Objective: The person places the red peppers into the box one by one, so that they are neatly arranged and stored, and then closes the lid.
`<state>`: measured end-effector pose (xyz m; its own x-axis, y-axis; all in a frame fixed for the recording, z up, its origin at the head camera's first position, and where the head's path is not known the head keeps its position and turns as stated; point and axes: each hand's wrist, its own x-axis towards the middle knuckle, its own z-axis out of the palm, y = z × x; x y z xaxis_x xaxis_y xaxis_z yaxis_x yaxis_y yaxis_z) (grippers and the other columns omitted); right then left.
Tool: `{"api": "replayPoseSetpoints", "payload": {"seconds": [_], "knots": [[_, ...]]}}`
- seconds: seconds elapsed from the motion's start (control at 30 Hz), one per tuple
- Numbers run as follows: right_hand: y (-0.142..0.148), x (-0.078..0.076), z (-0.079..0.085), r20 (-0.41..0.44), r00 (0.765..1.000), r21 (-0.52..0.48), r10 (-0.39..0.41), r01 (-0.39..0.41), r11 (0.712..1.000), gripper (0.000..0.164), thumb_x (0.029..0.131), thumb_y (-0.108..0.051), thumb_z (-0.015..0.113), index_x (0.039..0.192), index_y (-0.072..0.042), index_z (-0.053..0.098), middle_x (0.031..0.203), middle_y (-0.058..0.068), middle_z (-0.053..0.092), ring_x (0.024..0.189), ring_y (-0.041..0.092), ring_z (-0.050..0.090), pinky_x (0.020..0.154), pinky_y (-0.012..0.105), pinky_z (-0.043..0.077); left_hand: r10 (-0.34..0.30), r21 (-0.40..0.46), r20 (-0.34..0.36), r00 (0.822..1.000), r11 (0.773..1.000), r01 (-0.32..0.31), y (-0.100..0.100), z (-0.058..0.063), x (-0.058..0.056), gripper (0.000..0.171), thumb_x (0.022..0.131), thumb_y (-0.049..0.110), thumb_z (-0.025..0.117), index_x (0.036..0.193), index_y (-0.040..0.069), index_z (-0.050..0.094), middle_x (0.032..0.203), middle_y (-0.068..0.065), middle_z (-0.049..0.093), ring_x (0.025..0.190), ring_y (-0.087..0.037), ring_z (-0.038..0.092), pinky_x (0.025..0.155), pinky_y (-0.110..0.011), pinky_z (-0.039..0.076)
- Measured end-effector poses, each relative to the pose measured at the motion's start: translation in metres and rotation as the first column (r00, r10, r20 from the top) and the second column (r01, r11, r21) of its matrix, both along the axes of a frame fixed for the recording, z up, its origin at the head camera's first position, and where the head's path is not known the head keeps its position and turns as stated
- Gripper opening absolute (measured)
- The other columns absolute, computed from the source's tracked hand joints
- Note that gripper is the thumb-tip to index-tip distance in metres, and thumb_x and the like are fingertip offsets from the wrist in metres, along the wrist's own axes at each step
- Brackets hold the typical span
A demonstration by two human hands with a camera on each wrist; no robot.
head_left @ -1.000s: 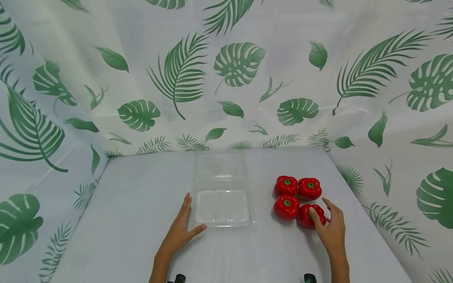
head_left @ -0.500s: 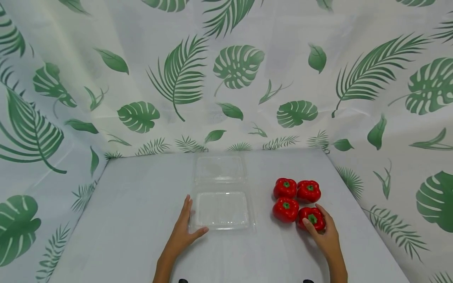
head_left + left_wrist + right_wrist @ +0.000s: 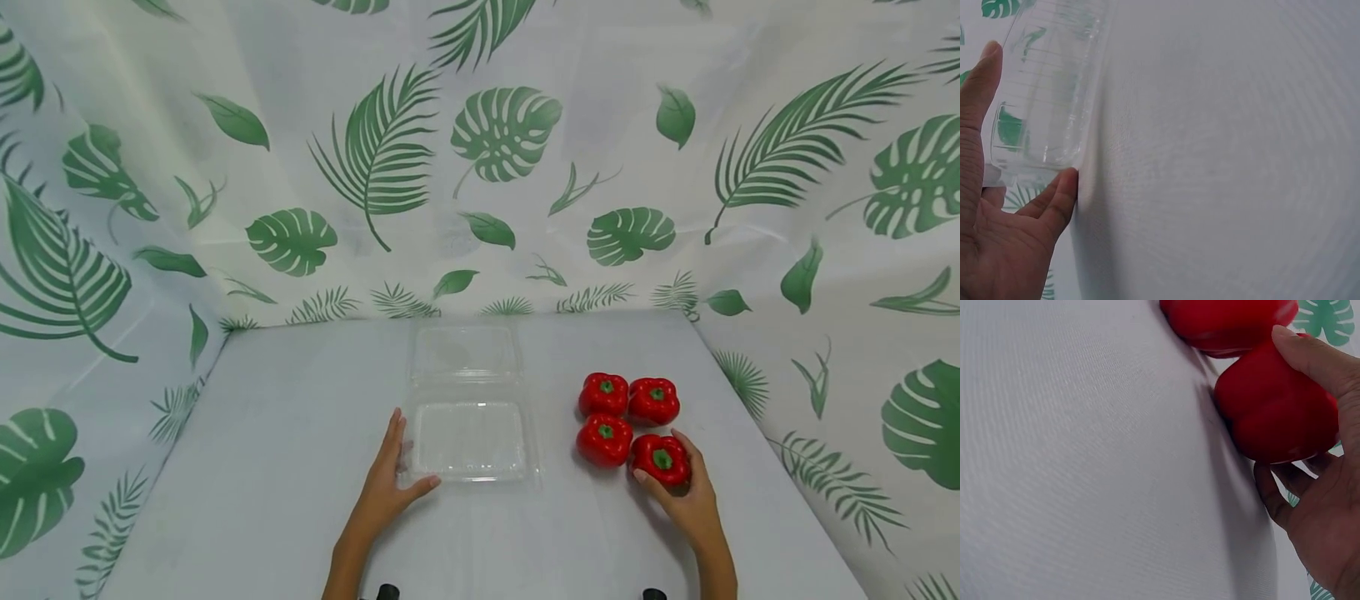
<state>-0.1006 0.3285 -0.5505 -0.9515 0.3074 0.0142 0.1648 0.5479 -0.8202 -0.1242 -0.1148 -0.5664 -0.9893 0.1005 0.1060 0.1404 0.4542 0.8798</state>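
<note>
My right hand [image 3: 693, 504] has curled round the nearest red bell pepper [image 3: 658, 468], so I've got hold; my left hand [image 3: 385, 492], fingers extended, borders the clear plastic clamshell [image 3: 468, 442].

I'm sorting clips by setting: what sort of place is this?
Probably a makeshift recording booth: leaf-print sheets wall three sides of a white table, where four red bell peppers and an open clear plastic clamshell container sit.

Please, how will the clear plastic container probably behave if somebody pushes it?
The clear plastic container would probably slide easily, being thin-looking and empty. Its walls may bend, as they look like thin film. Its far half might swing, appearing hinged.
</note>
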Motion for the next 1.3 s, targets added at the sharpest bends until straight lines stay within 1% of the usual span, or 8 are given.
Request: {"api": "replayPoseSetpoints", "payload": {"seconds": [0.43, 0.67, 0.73, 0.8, 0.93, 1.0, 1.13, 1.3], "knots": [[-0.007, -0.006, 0.001, 0.028, 0.976, -0.155, -0.217, 0.219, 0.963, 0.093, 0.085, -0.032, 0.076, 0.15, -0.011, 0.013, 0.15, 0.018, 0.031, 0.141, 0.035, 0.029, 0.108, 0.059, 0.038, -0.002, -0.001, 0.005, 1.0, 1.0, 0.002, 0.0, 0.0, -0.001, 0.11, 0.075, 0.036, 0.084, 0.157, 0.012, 0.015, 0.166, -0.002, 0.007, 0.136, -0.038, 0.045, 0.102, -0.052, 0.049], [-0.01, -0.008, 0.021, -0.073, 0.927, -0.354, -0.367, 0.32, 0.879, 0.079, 0.087, -0.028, 0.074, 0.147, -0.027, 0.022, 0.151, 0.006, 0.031, 0.144, 0.023, 0.028, 0.096, 0.015, 0.044, -0.007, 0.01, -0.002, 1.0, 1.0, 0.007, 0.002, 0.0, -0.002, 0.109, 0.075, 0.035, 0.084, 0.157, 0.007, 0.016, 0.166, -0.005, 0.007, 0.135, -0.039, 0.047, 0.101, -0.051, 0.05], [-0.012, -0.009, 0.028, -0.105, 0.915, -0.467, -0.389, 0.3, 0.832, 0.077, 0.087, -0.022, 0.074, 0.145, -0.03, 0.024, 0.151, 0.003, 0.031, 0.142, 0.019, 0.029, 0.087, 0.007, 0.047, -0.006, 0.015, 0.007, 1.0, 1.0, 0.006, 0.002, 0.001, -0.002, 0.11, 0.075, 0.035, 0.084, 0.157, 0.009, 0.016, 0.166, -0.004, 0.007, 0.135, -0.038, 0.047, 0.101, -0.051, 0.05], [-0.015, -0.01, 0.035, -0.148, 0.906, -0.606, -0.396, 0.233, 0.76, 0.074, 0.089, -0.014, 0.071, 0.145, -0.03, 0.025, 0.15, 0.0, 0.032, 0.14, 0.017, 0.029, 0.082, 0.008, 0.052, 0.0, 0.014, 0.013, 1.0, 1.0, 0.0, 0.002, 0.003, -0.002, 0.11, 0.075, 0.036, 0.084, 0.157, 0.011, 0.016, 0.166, -0.003, 0.007, 0.135, -0.037, 0.047, 0.101, -0.051, 0.05], [-0.025, -0.014, 0.044, -0.233, 0.879, -0.804, -0.416, 0.066, 0.59, 0.07, 0.09, 0.001, 0.063, 0.144, -0.027, 0.027, 0.146, -0.004, 0.034, 0.135, 0.013, 0.032, 0.077, 0.02, 0.059, 0.01, 0.009, 0.016, 1.0, 1.0, -0.01, 0.0, 0.004, -0.002, 0.111, 0.074, 0.037, 0.085, 0.157, 0.012, 0.016, 0.166, -0.001, 0.008, 0.136, -0.036, 0.046, 0.102, -0.05, 0.05], [-0.029, -0.015, 0.048, -0.267, 0.866, -0.84, -0.422, 0.005, 0.542, 0.07, 0.09, 0.002, 0.06, 0.145, -0.027, 0.027, 0.146, -0.003, 0.034, 0.135, 0.015, 0.032, 0.078, 0.025, 0.06, 0.003, 0.014, 0.013, 1.0, 1.0, -0.003, -0.001, 0.003, -0.003, 0.11, 0.074, 0.037, 0.085, 0.157, 0.011, 0.016, 0.166, -0.001, 0.008, 0.136, -0.037, 0.046, 0.103, -0.05, 0.049], [-0.038, -0.018, 0.052, -0.303, 0.859, -0.859, -0.413, -0.059, 0.508, 0.067, 0.093, -0.006, 0.059, 0.145, -0.028, 0.025, 0.147, -0.002, 0.033, 0.137, 0.017, 0.031, 0.081, 0.028, 0.06, -0.009, 0.018, 0.003, 1.0, 1.0, 0.009, -0.002, 0.001, -0.003, 0.109, 0.076, 0.035, 0.084, 0.157, 0.008, 0.016, 0.166, -0.003, 0.008, 0.135, -0.039, 0.047, 0.101, -0.051, 0.05], [-0.046, -0.018, 0.058, -0.342, 0.879, -0.848, -0.334, -0.135, 0.512, 0.057, 0.098, -0.025, 0.052, 0.147, -0.027, 0.023, 0.149, -0.002, 0.032, 0.139, 0.018, 0.029, 0.086, 0.029, 0.059, -0.003, 0.012, -0.011, 1.0, 1.0, 0.003, -0.001, -0.001, -0.003, 0.108, 0.075, 0.034, 0.084, 0.156, 0.006, 0.018, 0.166, -0.005, 0.009, 0.133, -0.04, 0.048, 0.1, -0.051, 0.051]]}}
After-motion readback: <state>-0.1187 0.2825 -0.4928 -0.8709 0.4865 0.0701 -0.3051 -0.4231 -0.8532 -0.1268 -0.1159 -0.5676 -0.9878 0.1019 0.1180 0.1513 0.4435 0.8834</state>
